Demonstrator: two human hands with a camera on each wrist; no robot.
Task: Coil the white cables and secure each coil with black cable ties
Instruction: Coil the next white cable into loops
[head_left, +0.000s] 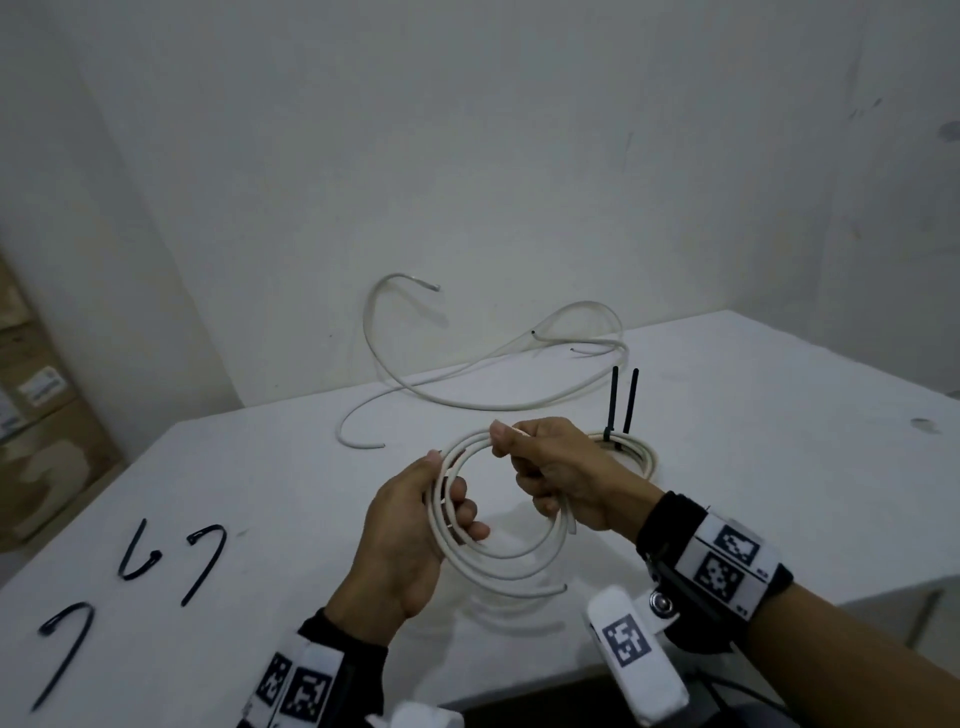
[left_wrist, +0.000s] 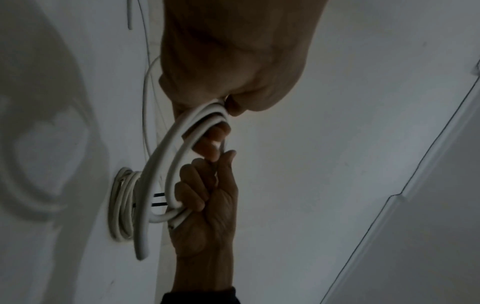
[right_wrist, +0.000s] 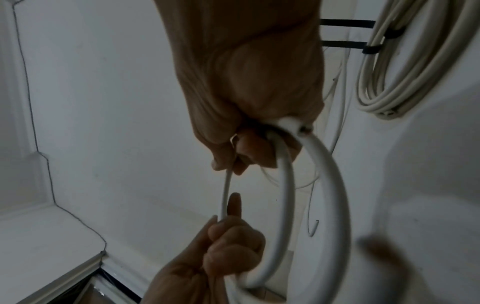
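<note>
So we've got the white coil (head_left: 498, 525) mid-frame, left hand (head_left: 410, 530) fingers curled around its left side, right hand (head_left: 561, 473) pinching the top, and loose black ties (head_left: 205, 564) lie lower left, nearer our left hand.

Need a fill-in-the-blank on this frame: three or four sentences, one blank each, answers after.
1. Both hands hold one white cable coil; the left hand grips its ____ side.
2. The tied coil behind the right hand carries ____ black ties.
3. The loose cable ties on the table number ____.
4. The held coil has ____ ties on it.

Missing words: left; two; three; no
</note>
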